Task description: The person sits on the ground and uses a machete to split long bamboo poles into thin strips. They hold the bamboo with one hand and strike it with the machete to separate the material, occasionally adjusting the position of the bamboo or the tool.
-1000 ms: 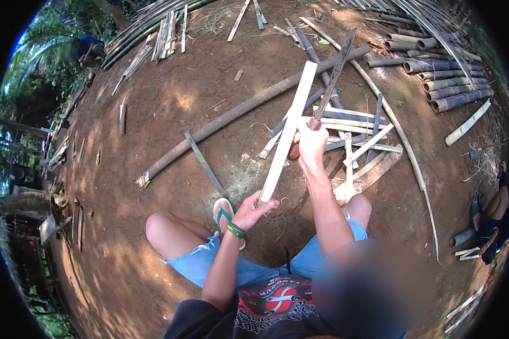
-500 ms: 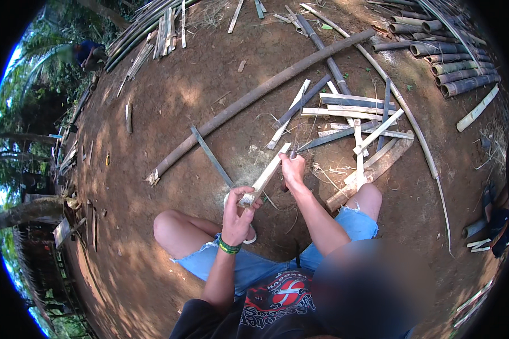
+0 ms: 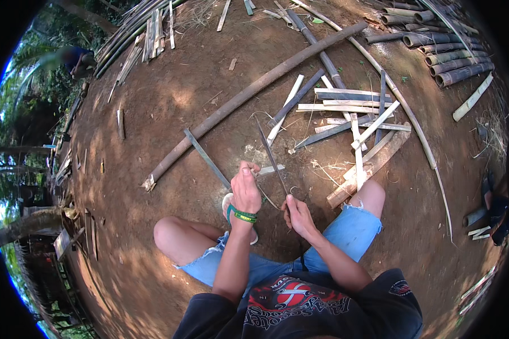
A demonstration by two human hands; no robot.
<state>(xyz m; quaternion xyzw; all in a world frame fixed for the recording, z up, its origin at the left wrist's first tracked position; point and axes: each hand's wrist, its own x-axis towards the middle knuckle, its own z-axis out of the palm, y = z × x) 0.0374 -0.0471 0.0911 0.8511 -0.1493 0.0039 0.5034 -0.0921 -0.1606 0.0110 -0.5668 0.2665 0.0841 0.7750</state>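
Note:
My left hand (image 3: pixel 246 192), with a green band at the wrist, is raised between my knees with its fingers curled. A short pale end of a bamboo strip (image 3: pixel 273 169) shows beside its fingers; the hand hides the rest. My right hand (image 3: pixel 301 216) is closed round the lower end of a long, thin, dark-bladed knife (image 3: pixel 273 157). The blade slants up and away to the left, apart from my left hand, past the strip's pale end. The knife's handle is mostly covered by my fingers.
A long bamboo pole (image 3: pixel 249 97) crosses the ground ahead. Split bamboo strips (image 3: pixel 350 107) lie heaped at front right, with a thick split piece (image 3: pixel 373 166) by my right knee. A dark strip (image 3: pixel 207 159) leans near my left foot. Stacked bamboo poles (image 3: pixel 458 62) lie far right.
My left hand has risen and turned, so the bamboo strip now shows only a short end. My right hand has come back toward me, and the knife blade now points up and away.

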